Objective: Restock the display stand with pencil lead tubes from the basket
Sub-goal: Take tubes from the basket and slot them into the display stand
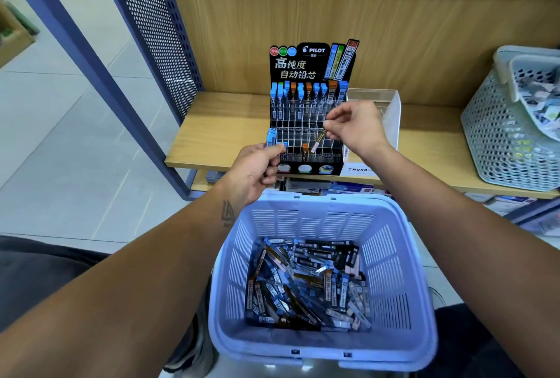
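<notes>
Basket point(403, 271) holds lead tubes point(306, 283); both hands point(353, 129) pinch tubes at stand point(306, 123).

Display stand point(306, 123) sits on the shelf point(218, 132). Basket point(321, 344) of tubes point(306, 283) just in front, below. Second basket point(500, 141) far right.

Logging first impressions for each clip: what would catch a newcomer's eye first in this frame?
Probably the black display stand on the wooden shelf, its back row filled with blue and orange capped tubes and the front rows mostly empty. The right hand pinches a lead tube over the stand's middle, while the left hand grips blue capped tubes at its front left corner. Below, a lilac basket holds a loose heap of tubes.
</notes>
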`<state>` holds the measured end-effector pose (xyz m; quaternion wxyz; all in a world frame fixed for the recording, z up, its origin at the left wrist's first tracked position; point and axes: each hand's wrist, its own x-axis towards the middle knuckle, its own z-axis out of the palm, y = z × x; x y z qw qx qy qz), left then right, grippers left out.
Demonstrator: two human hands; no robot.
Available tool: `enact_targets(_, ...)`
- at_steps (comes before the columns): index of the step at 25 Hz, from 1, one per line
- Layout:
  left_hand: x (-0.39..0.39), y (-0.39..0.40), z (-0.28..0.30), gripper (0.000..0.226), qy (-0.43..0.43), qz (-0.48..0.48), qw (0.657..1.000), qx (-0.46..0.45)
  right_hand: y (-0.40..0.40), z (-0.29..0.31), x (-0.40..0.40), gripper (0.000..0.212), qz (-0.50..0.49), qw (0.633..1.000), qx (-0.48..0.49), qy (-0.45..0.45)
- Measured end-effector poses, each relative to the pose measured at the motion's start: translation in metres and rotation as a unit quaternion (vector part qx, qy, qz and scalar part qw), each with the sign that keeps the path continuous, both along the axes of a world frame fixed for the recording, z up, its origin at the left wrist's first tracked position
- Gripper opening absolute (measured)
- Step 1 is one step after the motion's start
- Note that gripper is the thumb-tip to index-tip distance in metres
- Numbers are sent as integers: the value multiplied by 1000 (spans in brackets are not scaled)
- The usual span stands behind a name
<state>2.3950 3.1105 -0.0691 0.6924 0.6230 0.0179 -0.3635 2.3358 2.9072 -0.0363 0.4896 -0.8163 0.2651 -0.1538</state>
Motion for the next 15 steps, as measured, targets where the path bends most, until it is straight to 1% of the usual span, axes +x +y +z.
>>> enact_targets(3,-2,-3,3,18,65,-22,996,-55,2,-6,2,13,6,998,-64,1)
enact_targets(5,-2,-9,5,17,78,-12,994,-71,5,-4,5,11,5,994,-105,-18)
enact_targets(7,0,-15,7,19,60,5,995,-74,8,4,11,14,-12,986,-156,-51)
enact_targets(10,7,-22,9,17,25,38,996,-78,8,11,25,16,-19,977,-191,-97)
enact_targets(15,20,-22,10,13,18,77,993,-91,6,2,41,17,7,971,-224,-88)
